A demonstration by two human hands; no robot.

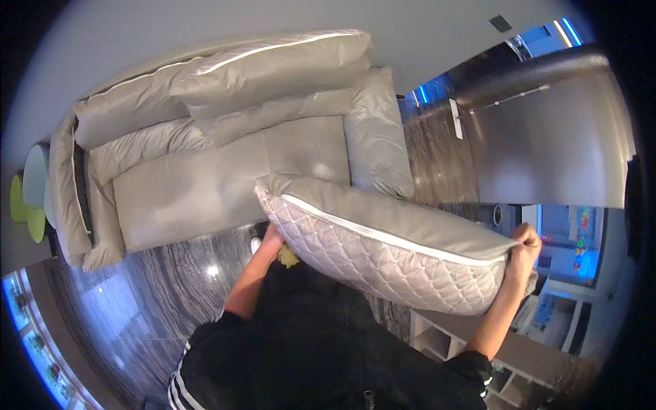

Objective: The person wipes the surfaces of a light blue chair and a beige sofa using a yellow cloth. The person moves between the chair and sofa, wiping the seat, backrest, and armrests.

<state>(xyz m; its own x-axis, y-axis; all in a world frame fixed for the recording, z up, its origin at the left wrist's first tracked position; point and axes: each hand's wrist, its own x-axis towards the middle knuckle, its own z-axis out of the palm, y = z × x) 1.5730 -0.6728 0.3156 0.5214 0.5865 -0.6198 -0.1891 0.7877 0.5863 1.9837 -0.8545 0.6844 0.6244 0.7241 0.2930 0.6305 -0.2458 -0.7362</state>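
A large sofa cushion [400,220] is held up in front of me, its smooth grey-beige cover on the upper side and a quilted, diamond-stitched face towards me. A white zip runs along its length. My right hand [525,243] grips the cushion's right end in a closed fist. At the cushion's left end, my left hand [274,237] is partly hidden behind it, its fingers out of sight; a yellowish piece of material [288,256] shows beside the wrist. Beyond stands a grey-beige sofa [230,174] with two large cushions along its back.
Dark veined glossy flooring [169,287] surrounds the sofa. A low shelf unit [433,341] with square compartments is at the lower right. A large smooth brown surface [543,138] lies at the right. Blue and green round shapes [36,179] stand left of the sofa.
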